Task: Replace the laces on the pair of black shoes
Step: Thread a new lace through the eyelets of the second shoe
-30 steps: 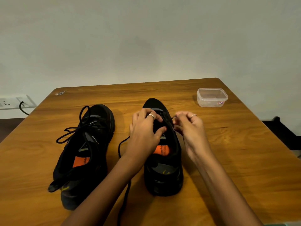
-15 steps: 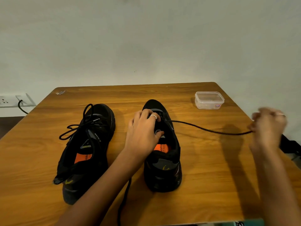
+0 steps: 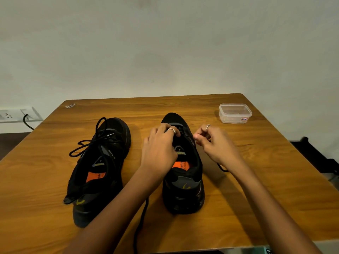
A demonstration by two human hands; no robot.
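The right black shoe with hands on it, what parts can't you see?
Head view only:
- Eyelets of the right black lace-up shoe: covered by the left hand.
- What the right hand pinches: hidden by its curled fingers.
- Thin black lace: cut off by the bottom edge.
- Label on the clear plastic box: too small.

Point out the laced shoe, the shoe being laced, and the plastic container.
laced shoe (image 3: 117, 131): head view, on its black toe box.
shoe being laced (image 3: 183, 191): head view, on the grey heel panel.
plastic container (image 3: 234, 118): head view, on its clear front wall.
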